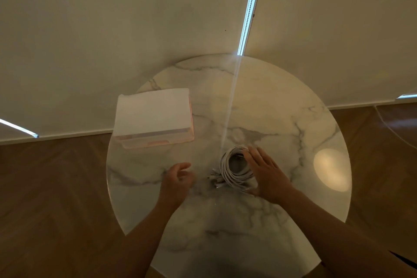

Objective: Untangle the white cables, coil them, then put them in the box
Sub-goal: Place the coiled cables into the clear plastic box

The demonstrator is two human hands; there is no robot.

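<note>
Head view: left hand (178,179) hovers over the round white marble worktop (266,101), its grip loosely curled and empty. Right hand (267,174), grip flat and open, rests on the coiled white cables (233,178) mid-worktop. Farther left sits a white-lidded pale pink box (153,115).

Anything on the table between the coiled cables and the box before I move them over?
Nothing lies on the table between the coiled cables and the box. But a white cover spans the box's top, so it may need opening first.
</note>
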